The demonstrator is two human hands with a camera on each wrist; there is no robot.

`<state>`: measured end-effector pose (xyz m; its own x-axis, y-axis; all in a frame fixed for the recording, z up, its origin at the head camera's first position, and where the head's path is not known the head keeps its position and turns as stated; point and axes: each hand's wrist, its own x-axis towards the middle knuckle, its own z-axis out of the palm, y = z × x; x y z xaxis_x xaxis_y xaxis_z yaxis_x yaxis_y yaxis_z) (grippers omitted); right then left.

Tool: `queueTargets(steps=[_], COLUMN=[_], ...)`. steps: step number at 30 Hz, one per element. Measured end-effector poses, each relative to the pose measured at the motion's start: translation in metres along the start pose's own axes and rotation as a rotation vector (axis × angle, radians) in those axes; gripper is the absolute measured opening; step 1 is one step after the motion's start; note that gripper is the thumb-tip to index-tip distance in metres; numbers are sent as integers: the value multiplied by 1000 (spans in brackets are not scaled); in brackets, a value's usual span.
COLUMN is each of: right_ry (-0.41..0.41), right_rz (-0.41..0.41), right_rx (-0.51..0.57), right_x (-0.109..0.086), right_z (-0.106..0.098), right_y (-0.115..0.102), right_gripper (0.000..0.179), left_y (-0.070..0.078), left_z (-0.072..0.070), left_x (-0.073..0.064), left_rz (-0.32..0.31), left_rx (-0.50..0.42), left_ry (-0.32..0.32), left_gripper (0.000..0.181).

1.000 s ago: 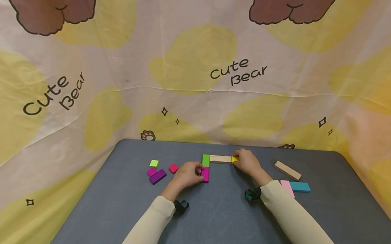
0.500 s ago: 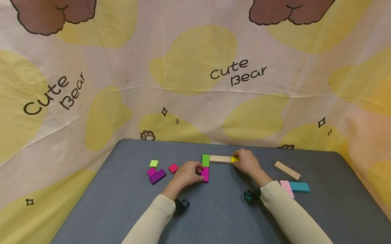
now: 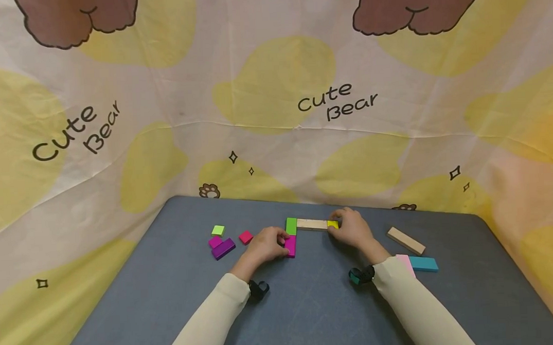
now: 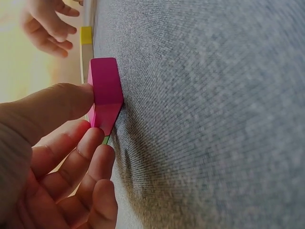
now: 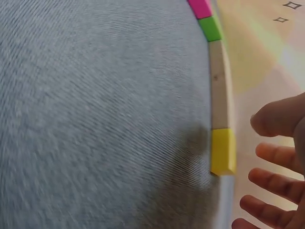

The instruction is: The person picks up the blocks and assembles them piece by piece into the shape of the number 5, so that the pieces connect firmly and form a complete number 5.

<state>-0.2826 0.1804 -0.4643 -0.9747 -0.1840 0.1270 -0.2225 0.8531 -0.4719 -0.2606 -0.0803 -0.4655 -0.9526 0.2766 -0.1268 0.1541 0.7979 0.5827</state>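
Your right hand (image 3: 353, 231) has just released the yellow block (image 5: 222, 150), fingers spread nearby; it looks set against the bare wooden block's (image 3: 312, 224) right end. Your left hand (image 3: 266, 245) pinches the magenta block (image 4: 106, 81) at the green block's (image 3: 291, 226) near end.

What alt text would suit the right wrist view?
A right hand, fingers apart, is beside a yellow block with a gap between them. The yellow block ends a row on a grey table: next come a wooden block, a green block and a cut-off magenta block.
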Motion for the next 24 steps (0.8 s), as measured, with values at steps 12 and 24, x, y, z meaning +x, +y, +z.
queueTargets(steps=[12, 24], right_ry=[27, 68], right_rz=[23, 32], right_rx=[30, 11], right_x=[-15, -36], right_z=[-24, -44], right_y=[14, 41], right_gripper=[44, 43], left_y=[0, 3], left_z=[0, -1], left_x=[3, 3], left_rz=[15, -11], left_rx=[-14, -23], left_ry=[6, 5], left_gripper=[37, 37])
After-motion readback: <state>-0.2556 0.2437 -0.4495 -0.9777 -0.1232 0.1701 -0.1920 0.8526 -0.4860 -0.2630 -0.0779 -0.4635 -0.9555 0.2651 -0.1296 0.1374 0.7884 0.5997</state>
